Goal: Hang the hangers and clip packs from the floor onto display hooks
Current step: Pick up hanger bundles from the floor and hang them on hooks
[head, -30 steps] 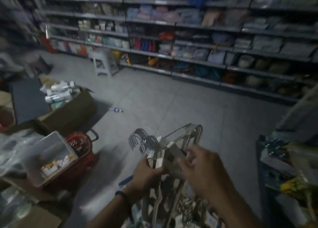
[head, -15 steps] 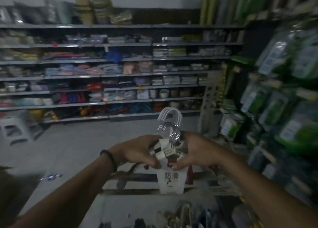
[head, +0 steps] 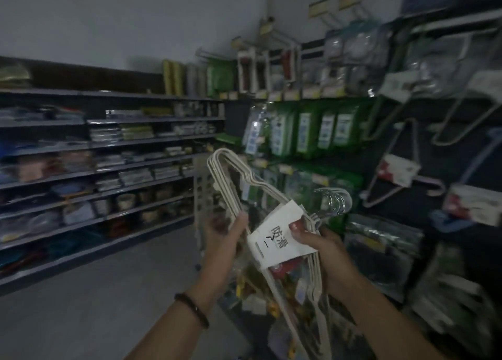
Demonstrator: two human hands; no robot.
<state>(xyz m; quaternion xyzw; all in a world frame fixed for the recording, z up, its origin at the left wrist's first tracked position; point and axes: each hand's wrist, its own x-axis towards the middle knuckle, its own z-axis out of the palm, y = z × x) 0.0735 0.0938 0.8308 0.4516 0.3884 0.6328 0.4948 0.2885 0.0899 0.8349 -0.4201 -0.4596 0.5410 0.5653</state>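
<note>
Cream-white bundle of wire hangers with a white paper band [head: 282, 240] sits in both hands, just left of the dark display wall [head: 448, 166]. My left hand [head: 225, 233] grips the wires. My right hand [head: 322, 247] pinches the band. I think I'm carrying it over. Next, its shiny hook ends [head: 335, 200] need a free hook on that wall.
</note>
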